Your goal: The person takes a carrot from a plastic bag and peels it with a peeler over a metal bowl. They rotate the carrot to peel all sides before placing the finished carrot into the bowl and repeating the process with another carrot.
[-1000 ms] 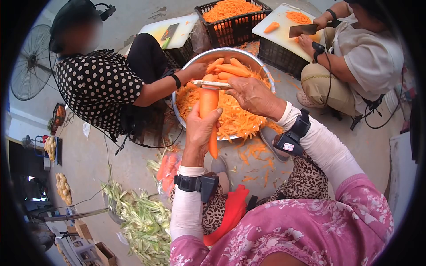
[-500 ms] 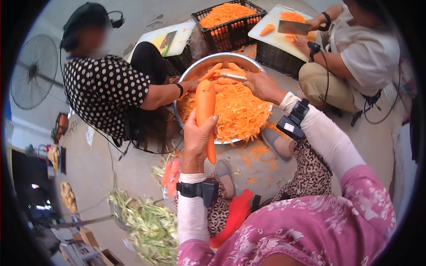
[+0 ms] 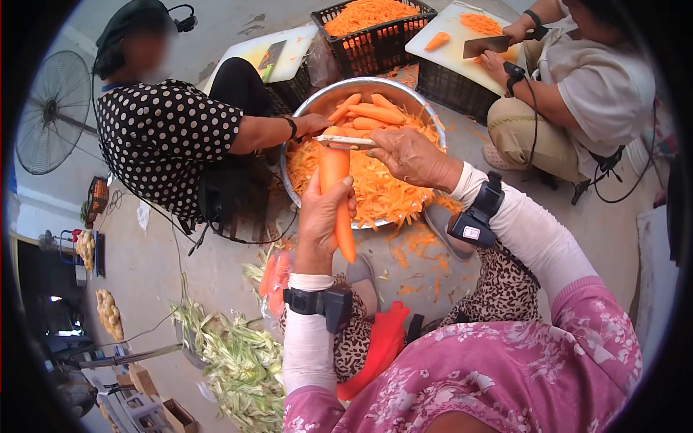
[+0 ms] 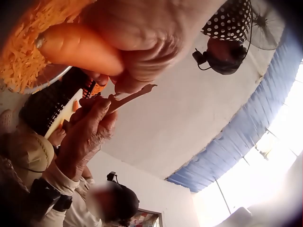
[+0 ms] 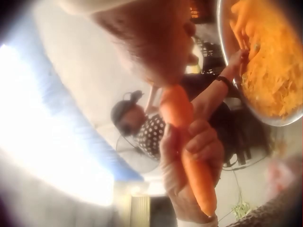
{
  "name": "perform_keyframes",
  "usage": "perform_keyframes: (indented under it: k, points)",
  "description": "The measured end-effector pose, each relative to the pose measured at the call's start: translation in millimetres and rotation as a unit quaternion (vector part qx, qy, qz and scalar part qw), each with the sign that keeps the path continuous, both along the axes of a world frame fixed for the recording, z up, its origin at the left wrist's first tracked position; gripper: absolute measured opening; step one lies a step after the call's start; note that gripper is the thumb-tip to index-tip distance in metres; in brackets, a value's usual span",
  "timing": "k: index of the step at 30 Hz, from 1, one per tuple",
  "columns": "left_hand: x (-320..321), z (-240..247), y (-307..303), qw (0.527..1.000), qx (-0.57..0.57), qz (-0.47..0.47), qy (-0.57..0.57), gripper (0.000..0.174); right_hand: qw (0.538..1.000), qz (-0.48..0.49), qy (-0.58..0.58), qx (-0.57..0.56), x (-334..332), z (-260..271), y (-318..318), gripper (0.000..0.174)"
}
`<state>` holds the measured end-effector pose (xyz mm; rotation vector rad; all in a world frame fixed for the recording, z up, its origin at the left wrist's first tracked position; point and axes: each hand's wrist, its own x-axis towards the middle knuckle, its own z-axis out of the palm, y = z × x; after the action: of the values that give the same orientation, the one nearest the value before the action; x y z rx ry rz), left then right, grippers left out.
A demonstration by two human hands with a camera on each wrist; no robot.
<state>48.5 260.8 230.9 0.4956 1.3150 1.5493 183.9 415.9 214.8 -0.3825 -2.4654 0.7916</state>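
Note:
My left hand (image 3: 317,220) grips a large orange carrot (image 3: 334,172), its thick end up, in front of a wide metal basin (image 3: 437,123). A peeler (image 3: 348,141) with a pale handle is pinched in my right hand (image 3: 411,156), its head lying across the carrot's upper part. In the left wrist view the carrot's narrow end (image 4: 71,47) points toward the shreds, and the peeler (image 4: 133,98) sticks out of the right fingers. The right wrist view shows the left thumb and fingers curled round the carrot (image 5: 199,177). Carrot peelings (image 3: 382,191) and whole carrots (image 3: 379,112) fill the basin.
A person in a dotted shirt (image 3: 166,137) reaches into the basin from the left. At the right another person (image 3: 592,94) cuts carrot with a cleaver (image 3: 485,46) on a board. A crate (image 3: 375,45) of shreds stands behind; husks (image 3: 238,361) lie on the floor.
Half a second ago the peeler was off the carrot, to its upper right; now it is back across the carrot's upper part. The left hand keeps its grip throughout.

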Motion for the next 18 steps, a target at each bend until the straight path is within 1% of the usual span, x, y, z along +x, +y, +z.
perform_keyframes:
  k: [1, 2, 3, 4, 5, 6, 7, 8, 9, 10, 11, 13, 14, 16, 17, 18]
  points:
    - [-1, 1, -2, 1.0, 0.009, -0.013, -0.026, 0.034, 1.0, -0.001, -0.001, -0.001, -1, -1, 1, 0.019]
    - [0, 1, -3, 0.998, 0.018, -0.026, -0.052, 0.036, 0.999, -0.003, 0.042, 0.022, -2, -2, 3, 0.02]
    - [3, 1, -4, 0.998, 0.018, -0.029, -0.053, 0.036, 0.995, -0.006, 0.086, 0.045, -1, -3, 7, 0.02]
    - [4, 2, -6, 0.997, 0.029, -0.059, -0.032, 0.038, 0.995, -0.076, -0.038, 0.053, 0, -12, 18, 0.019]
    - [4, 5, -7, 0.995, 0.04, -0.087, -0.008, 0.041, 0.995, -0.078, -0.035, 0.053, 5, -21, 28, 0.019]
    - [10, 14, -9, 0.995, 0.041, -0.089, -0.026, 0.046, 0.986, -0.097, -0.13, 0.037, 9, -32, 38, 0.018]
    - [9, 14, -7, 0.995, 0.035, -0.092, -0.02, 0.046, 0.967, -0.115, -0.225, 0.016, 11, -37, 40, 0.017]
    - [9, 10, -3, 0.997, 0.041, -0.071, -0.007, 0.049, 0.967, -0.112, -0.227, 0.013, 11, -43, 43, 0.017]
    - [10, 6, -2, 0.998, 0.054, -0.043, 0.002, 0.052, 0.979, -0.121, -0.165, 0.005, 11, -39, 46, 0.017]
    - [8, 4, -1, 0.998, 0.031, -0.046, 0.037, 0.054, 0.987, -0.13, -0.099, 0.0, 9, -34, 51, 0.016]
    - [10, 5, 1, 0.998, 0.035, -0.043, 0.035, 0.054, 0.987, -0.127, -0.1, 0.004, 8, -33, 53, 0.016]
    - [14, 5, 2, 0.994, -0.01, -0.046, 0.102, 0.055, 0.994, -0.098, 0.044, 0.001, 6, -16, 34, 0.017]
    - [15, 3, 1, 0.994, -0.015, -0.049, 0.1, 0.055, 0.994, -0.101, 0.042, -0.004, 7, -11, 26, 0.017]
    - [15, 0, 2, 0.983, -0.021, -0.037, 0.181, 0.048, 0.997, -0.069, 0.026, -0.032, 5, 1, 15, 0.018]
    - [15, 0, 2, 0.983, -0.023, -0.035, 0.18, 0.048, 0.997, -0.067, 0.025, -0.034, 6, 6, 8, 0.018]
    - [13, -1, 2, 0.983, -0.041, -0.033, 0.175, 0.045, 0.999, -0.039, 0.0, -0.008, 8, 11, 0, 0.019]
